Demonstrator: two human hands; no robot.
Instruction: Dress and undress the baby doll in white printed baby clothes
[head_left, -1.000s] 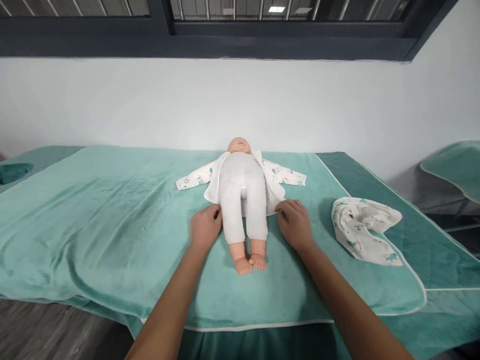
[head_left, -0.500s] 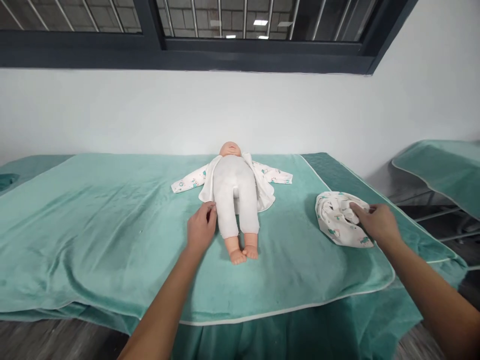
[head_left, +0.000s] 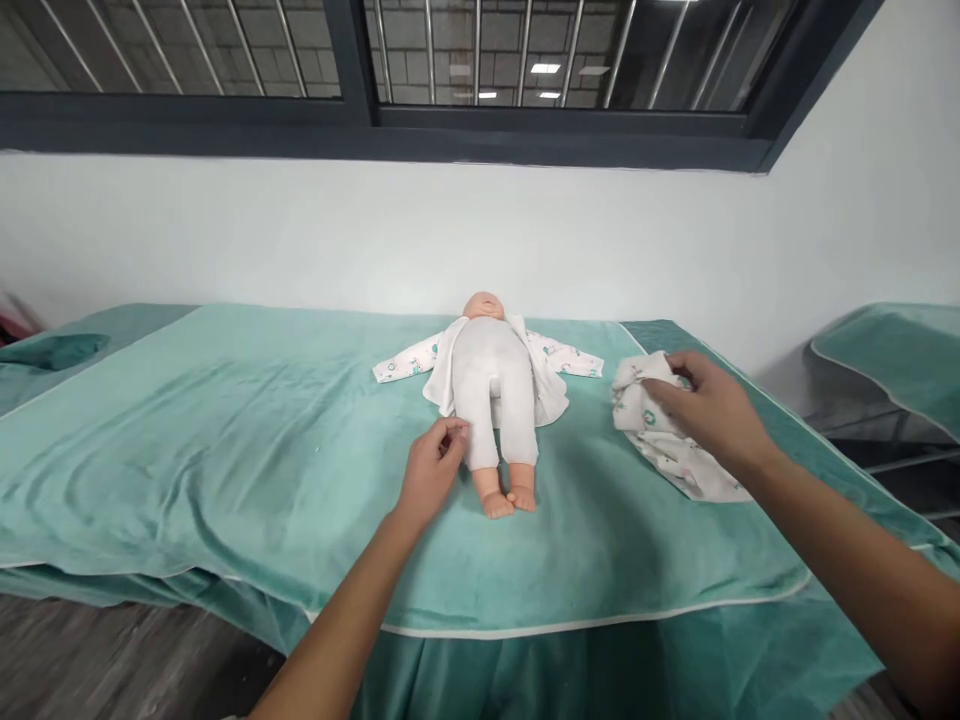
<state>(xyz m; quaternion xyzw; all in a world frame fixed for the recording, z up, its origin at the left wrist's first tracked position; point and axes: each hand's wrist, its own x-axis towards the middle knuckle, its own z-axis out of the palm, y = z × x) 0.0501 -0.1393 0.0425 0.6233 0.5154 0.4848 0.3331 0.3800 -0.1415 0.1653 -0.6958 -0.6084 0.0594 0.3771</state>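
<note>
A baby doll (head_left: 491, 385) lies on its back on a teal towel (head_left: 225, 440), its head toward the wall, an open white printed jacket (head_left: 551, 375) spread under it. My left hand (head_left: 433, 470) rests beside the doll's left-side leg, fingers curled and touching the white leg fabric. My right hand (head_left: 709, 405) is closed on a crumpled white printed garment (head_left: 675, 445) to the right of the doll and holds its upper edge lifted off the towel.
The towel covers a table with a darker teal cover (head_left: 750, 640) hanging over the front edge. A white wall (head_left: 300, 240) runs behind, under a dark window frame. Another teal-covered surface (head_left: 892, 350) stands at the right. A dark teal bundle (head_left: 52, 350) lies far left.
My right hand left the jacket's hem, went right to the crumpled garment, took hold of it and drew it up toward the doll. My left hand stayed by the doll's leg.
</note>
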